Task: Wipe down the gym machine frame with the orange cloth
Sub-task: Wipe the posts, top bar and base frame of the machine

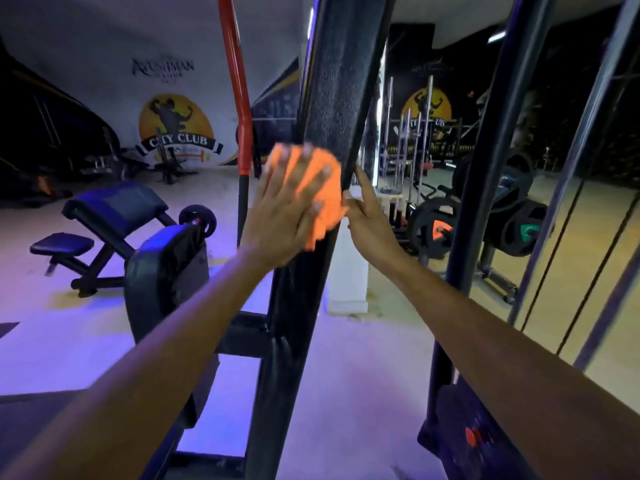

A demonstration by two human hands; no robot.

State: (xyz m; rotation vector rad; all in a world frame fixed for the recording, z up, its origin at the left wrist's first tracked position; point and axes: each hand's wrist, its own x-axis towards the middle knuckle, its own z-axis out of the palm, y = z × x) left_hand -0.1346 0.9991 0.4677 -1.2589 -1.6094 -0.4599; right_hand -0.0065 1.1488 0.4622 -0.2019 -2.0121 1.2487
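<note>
Against the front face of the black machine upright [332, 98], about halfway up it, the left hand [287, 216] presses the orange cloth [322, 199] flat, fingers straight and spread over the fabric (a loose corner hangs below the palm). Just beside it, at the upright's right edge, the right hand [367, 216] touches the frame with its index finger extended and pinches the cloth's edge with its thumb. Behind the left arm stands a padded preacher bench [114, 209], and a red bar [239, 98] rises beside the upright. Weight plates [436, 226] sit on a rack at the right.
</note>
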